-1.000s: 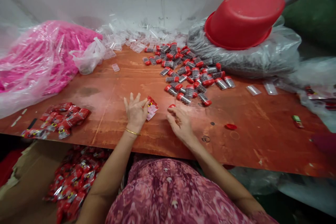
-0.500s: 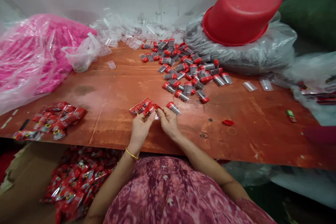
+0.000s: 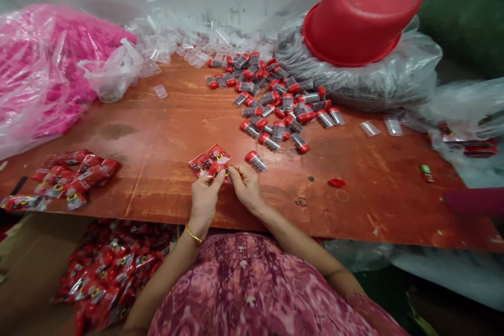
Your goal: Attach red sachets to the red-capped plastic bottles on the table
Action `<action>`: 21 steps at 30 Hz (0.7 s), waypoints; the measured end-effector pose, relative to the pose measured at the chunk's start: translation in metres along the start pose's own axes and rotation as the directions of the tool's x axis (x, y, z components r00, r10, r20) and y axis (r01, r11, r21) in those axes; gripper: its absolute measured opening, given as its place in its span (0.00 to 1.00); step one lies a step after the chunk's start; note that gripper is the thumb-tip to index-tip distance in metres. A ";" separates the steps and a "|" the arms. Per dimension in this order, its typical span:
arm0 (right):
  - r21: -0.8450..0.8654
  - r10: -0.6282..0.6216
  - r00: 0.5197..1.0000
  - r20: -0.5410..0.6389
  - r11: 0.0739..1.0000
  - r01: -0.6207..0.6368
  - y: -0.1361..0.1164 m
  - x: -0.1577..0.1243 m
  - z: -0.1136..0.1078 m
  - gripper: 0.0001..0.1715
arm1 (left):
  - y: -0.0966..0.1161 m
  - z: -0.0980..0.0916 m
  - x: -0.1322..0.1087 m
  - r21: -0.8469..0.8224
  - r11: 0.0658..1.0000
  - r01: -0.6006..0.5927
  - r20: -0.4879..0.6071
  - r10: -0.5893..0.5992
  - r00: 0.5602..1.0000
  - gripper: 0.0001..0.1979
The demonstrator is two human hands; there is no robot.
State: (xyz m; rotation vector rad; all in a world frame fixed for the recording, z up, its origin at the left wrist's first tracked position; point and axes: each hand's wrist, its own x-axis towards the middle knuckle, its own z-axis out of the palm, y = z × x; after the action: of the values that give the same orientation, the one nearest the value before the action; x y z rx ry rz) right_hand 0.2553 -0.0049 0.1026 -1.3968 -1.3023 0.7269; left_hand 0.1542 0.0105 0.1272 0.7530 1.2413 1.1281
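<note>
My left hand pinches a small red printed plastic packet between thumb and fingers. From the other side, the fingertips of my right hand close on the packet's right edge. Just behind, more flat red printed packets lie on the table, partly covered by the held one. A clear container with a red cap and dark contents rests beside my right hand, apart from it. Beyond it spreads a heap of similar red-capped containers.
Filled red packets lie at the left, with many more below the table edge. A pink-filled bag stands back left. Clear plastic pieces line the wall. A red tub sits upside down on a grey-filled bag.
The view has shifted slightly, so most things sit a little further left. Both hands keep hold of the packet, and a pale oval patch now shows behind it.
</note>
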 end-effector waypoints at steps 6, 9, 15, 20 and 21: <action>-0.567 -0.180 0.984 -0.021 0.812 0.136 0.018 0.010 -0.048 0.25 | 0.021 -0.003 0.009 -0.123 0.972 0.202 0.069 -0.195 0.978 0.17; -0.751 -0.158 0.986 0.056 0.644 0.146 0.041 0.010 -0.067 0.24 | 0.029 -0.005 0.011 -0.146 0.945 0.291 0.137 -0.272 0.953 0.15; -0.536 -0.118 0.992 0.042 0.835 0.122 0.046 0.001 -0.077 0.16 | 0.030 0.000 0.006 -0.139 0.910 0.390 0.181 -0.364 0.914 0.14; -0.051 0.076 0.986 0.145 0.996 -0.069 -0.002 -0.015 -0.084 0.13 | 0.028 0.000 0.004 -0.053 0.935 0.351 0.198 -0.335 0.921 0.16; -0.012 0.090 0.980 0.180 0.996 -0.089 -0.011 -0.017 -0.085 0.12 | 0.028 0.000 0.004 -0.034 0.938 0.344 0.204 -0.331 0.921 0.16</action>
State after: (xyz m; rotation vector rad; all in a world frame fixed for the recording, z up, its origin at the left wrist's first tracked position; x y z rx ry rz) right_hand 0.3262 -0.0461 0.1328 -1.4264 -1.3871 0.9299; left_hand 0.1476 0.0229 0.1517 0.5552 1.1078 0.7894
